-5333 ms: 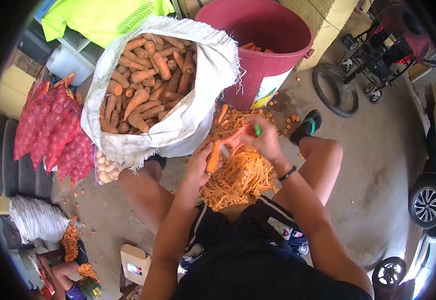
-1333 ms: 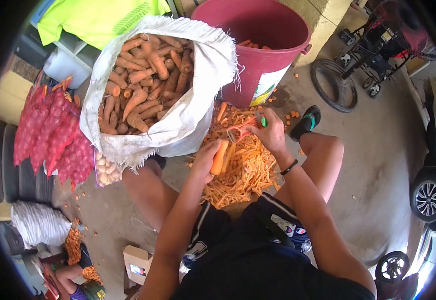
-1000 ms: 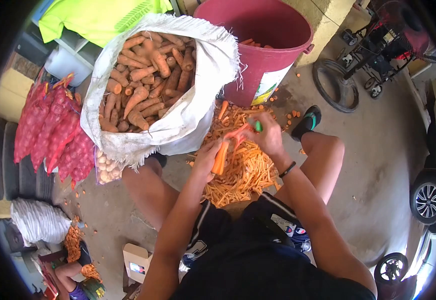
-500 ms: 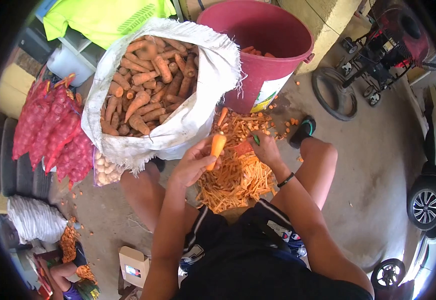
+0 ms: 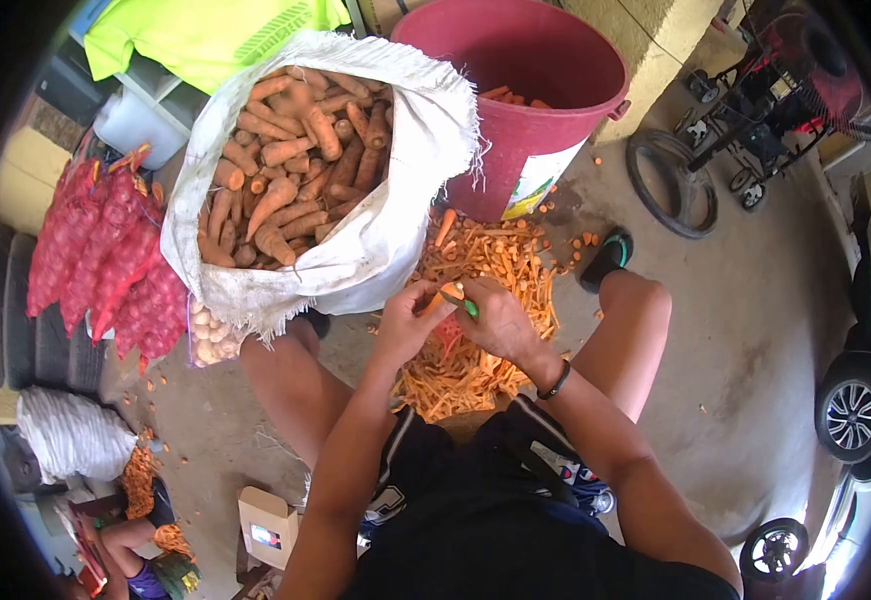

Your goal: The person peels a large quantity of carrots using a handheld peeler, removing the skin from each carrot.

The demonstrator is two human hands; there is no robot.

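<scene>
Orange stubby carrot (image 5: 450,293) sits pinched in the closed fingers of the left hand (image 5: 408,322), above orange peelings (image 5: 501,255) heaped on the floor. The right hand (image 5: 503,322) clasps a green-handled peeler (image 5: 470,308) (mostly hidden) against it.

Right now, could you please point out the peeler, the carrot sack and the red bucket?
peeler (image 5: 469,307), head view, green handle end.
carrot sack (image 5: 396,228), head view, white front wall.
red bucket (image 5: 512,140), head view, outer wall.

White woven sack of unpeeled carrots (image 5: 381,240) left of round maroon plastic bucket (image 5: 531,120); heap of orange carrot peelings (image 5: 496,255) on concrete floor (image 5: 746,320) before both, beneath left hand (image 5: 408,320) and right hand (image 5: 498,322).
</scene>
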